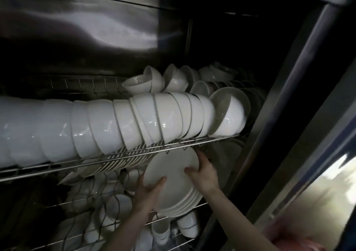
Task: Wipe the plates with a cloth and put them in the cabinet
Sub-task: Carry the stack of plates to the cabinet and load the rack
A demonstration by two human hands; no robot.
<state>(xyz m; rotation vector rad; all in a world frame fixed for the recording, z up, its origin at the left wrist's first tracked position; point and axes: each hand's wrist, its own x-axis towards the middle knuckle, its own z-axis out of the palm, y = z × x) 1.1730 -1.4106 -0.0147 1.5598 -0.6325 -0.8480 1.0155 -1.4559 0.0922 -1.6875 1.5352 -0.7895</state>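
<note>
Stack of plates going into the cabinet, both hands on it.

The stack of plates (173, 181) was tilted on edge at the right end of the lower rack (81, 202), its top rim just under the front edge of the upper wire shelf (134, 153), which carried a long row of white bowls (115, 123). The left hand (148, 194) gripped the stack's near rim with the thumb across the face. The right hand (204, 173) held the right rim, fingers seemingly curled behind it, though the dim light left that unsure. This looked like the putting-away step. Next, the stack needed easing in beneath the shelf edge and settling against the plates already racked before letting go. No cloth showed, and no brand, label or writing could be read.
</note>
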